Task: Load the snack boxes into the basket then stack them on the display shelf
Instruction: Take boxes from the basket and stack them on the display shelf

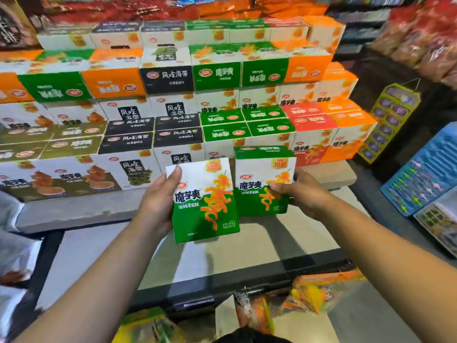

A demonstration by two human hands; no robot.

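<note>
Both our arms are stretched forward, bare forearms angling in toward the middle. Our left hand (158, 206) grips the left box (205, 204) by its left edge. The thumb lies flat on the front's top-left corner and the fingers are tucked behind, out of sight. Our right hand (303, 191) pinches the right box (259, 174) at its right edge, thumb on the front, fingers curled round the side.

Both are glossy cardboard cartons, white up top, green below, with orange squiggly snacks printed on. The left one tilts a bit and they're pretty much side by side, just about touching.

They're held up in front of the display shelf (74, 211), a grey slab of a ledge, toward the right end of its front edge. Behind them the stacked boxes (173, 80) climb in steps: green, orange, black, red. There's bare ledge at the right corner, and a pale flat stretch lies open between the ledge and the black bar (247, 274) nearer us.
</note>
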